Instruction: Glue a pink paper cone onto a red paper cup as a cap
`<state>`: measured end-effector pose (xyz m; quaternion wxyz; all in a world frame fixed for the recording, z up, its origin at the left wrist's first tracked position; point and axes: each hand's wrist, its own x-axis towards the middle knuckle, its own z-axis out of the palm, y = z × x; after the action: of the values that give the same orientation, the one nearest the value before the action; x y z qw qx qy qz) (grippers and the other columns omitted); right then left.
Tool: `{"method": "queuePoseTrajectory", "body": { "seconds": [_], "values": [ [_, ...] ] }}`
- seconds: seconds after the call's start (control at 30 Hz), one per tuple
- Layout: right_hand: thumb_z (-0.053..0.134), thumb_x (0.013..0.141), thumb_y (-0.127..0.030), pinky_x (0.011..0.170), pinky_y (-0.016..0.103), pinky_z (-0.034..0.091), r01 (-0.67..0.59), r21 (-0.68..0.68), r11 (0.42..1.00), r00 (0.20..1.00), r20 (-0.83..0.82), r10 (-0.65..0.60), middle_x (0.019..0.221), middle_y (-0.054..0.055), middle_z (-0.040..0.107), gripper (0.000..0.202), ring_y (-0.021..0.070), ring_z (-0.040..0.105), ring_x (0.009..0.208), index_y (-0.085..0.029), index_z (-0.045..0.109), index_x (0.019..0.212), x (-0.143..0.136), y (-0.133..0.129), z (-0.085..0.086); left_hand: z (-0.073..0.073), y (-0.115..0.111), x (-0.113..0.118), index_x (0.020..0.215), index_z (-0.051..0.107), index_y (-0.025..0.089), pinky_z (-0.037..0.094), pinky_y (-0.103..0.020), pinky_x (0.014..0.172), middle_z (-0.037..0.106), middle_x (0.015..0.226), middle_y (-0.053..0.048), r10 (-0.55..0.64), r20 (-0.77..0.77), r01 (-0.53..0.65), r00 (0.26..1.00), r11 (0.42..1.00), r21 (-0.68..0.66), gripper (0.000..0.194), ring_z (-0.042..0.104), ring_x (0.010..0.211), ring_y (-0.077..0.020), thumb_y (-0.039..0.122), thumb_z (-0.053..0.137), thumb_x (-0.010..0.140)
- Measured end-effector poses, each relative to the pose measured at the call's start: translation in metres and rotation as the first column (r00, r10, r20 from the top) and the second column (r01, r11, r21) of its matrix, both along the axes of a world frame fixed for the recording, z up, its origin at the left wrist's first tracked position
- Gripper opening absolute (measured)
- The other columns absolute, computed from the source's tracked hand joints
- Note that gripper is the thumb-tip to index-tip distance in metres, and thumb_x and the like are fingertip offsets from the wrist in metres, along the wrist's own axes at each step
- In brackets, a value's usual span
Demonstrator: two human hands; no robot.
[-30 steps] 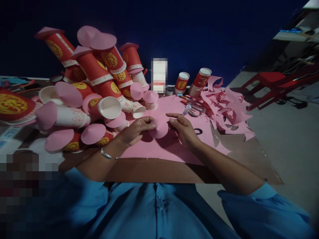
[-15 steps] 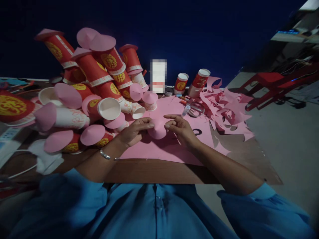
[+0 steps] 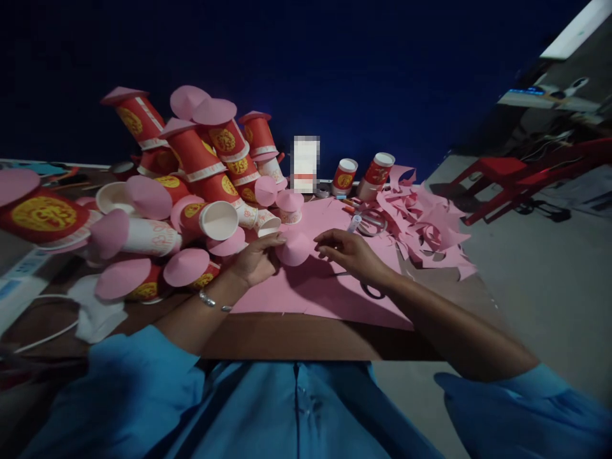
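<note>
Between the thumb and fingers of my left hand (image 3: 261, 258) is the edge of a small pink paper cone (image 3: 294, 248), its tip facing up. To the right of the cone is my right hand (image 3: 351, 254), its fingers curled, with a small gap between thumb and forefinger. Nothing shows in it, and it is apart from the cone. Both hands are above pink paper sheets (image 3: 296, 296) on the table. Partly hidden under my right forearm, scissors (image 3: 373, 292) lie on the paper. A glue stick (image 3: 354, 223) lies just beyond my right hand.
On the left is a pile of red and white paper cups (image 3: 194, 153), many with pink cone tops. Pink paper scraps (image 3: 425, 223) heap up at right. Two red cups (image 3: 344, 177) stand at the back beside a blurred-out upright panel (image 3: 306, 162). A red stool (image 3: 497, 178) stands beyond.
My view has shifted slightly, so the table sits lower. The cone is tilted differently in my left hand. My right thumb and forefinger have drawn closer together, and more of the scissors shows.
</note>
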<state>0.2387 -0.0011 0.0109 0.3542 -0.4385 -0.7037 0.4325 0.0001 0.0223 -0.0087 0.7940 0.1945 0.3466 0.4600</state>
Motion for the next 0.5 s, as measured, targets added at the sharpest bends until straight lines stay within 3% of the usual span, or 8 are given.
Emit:
{"method": "queuePoseTrajectory", "body": {
  "seconds": [0.07,0.13,0.2,0.27,0.33,0.5],
  "values": [
    [0.061,0.096,-0.021,0.079,0.032,0.052,-0.087,0.157,0.984,0.939,0.342,0.028,0.105,0.009,0.078,0.017,0.0188,0.071,0.089,-0.018,0.074,0.107,0.014,-0.005,0.014,-0.001,0.0,0.0,0.077,0.072,0.014,0.056,-0.021,0.069,0.075,0.08,-0.002,0.007,0.005,-0.007,1.0,1.0,-0.019,0.016,0.068,0.074,-0.0125,0.0,0.076,0.069],
    [0.058,0.098,-0.017,0.08,0.032,0.051,-0.141,0.244,0.96,0.785,0.617,-0.042,0.113,0.011,0.077,0.022,0.021,0.072,0.095,-0.018,0.074,0.112,0.029,-0.014,0.02,-0.002,-0.001,-0.001,0.075,0.07,0.015,0.053,-0.021,0.061,0.073,0.078,-0.001,-0.018,-0.015,0.018,1.0,0.999,-0.028,0.016,0.067,0.07,-0.0129,0.002,0.077,0.07],
    [0.057,0.097,-0.015,0.076,0.031,0.05,-0.206,0.216,0.954,0.591,0.805,-0.055,0.11,0.011,0.077,0.023,0.0219,0.072,0.093,-0.018,0.074,0.112,0.043,-0.026,0.02,-0.005,-0.001,-0.003,0.073,0.067,0.016,0.045,-0.022,0.05,0.07,0.073,0.0,-0.055,-0.048,0.053,0.997,0.998,-0.029,0.016,0.062,0.062,-0.0126,0.006,0.08,0.069],
    [0.055,0.096,-0.01,0.076,0.03,0.05,-0.28,0.154,0.948,0.448,0.894,-0.013,0.107,0.011,0.075,0.025,0.0226,0.071,0.095,-0.016,0.073,0.113,0.053,-0.038,0.014,-0.008,-0.001,-0.003,0.073,0.065,0.017,0.04,-0.023,0.045,0.067,0.071,0.002,-0.084,-0.078,0.082,0.993,0.996,-0.025,0.02,0.058,0.057,-0.0123,0.01,0.082,0.068],
    [0.053,0.095,-0.006,0.081,0.032,0.052,-0.317,0.144,0.937,0.399,0.917,-0.005,0.11,0.012,0.074,0.03,0.0237,0.069,0.101,-0.015,0.072,0.117,0.059,-0.048,0.007,-0.009,-0.001,-0.003,0.074,0.064,0.017,0.041,-0.024,0.046,0.065,0.071,0.002,-0.097,-0.096,0.096,0.991,0.995,-0.018,0.023,0.057,0.057,-0.0125,0.012,0.085,0.066],
    [0.051,0.095,-0.003,0.089,0.035,0.053,-0.312,0.207,0.927,0.416,0.907,-0.062,0.119,0.015,0.071,0.036,0.0259,0.064,0.11,-0.013,0.067,0.125,0.062,-0.06,-0.003,-0.01,0.0,-0.002,0.075,0.063,0.017,0.046,-0.024,0.05,0.066,0.072,0.002,-0.087,-0.11,0.085,0.99,0.996,-0.023,0.027,0.059,0.06,-0.0131,0.013,0.087,0.062]
  ]
}}
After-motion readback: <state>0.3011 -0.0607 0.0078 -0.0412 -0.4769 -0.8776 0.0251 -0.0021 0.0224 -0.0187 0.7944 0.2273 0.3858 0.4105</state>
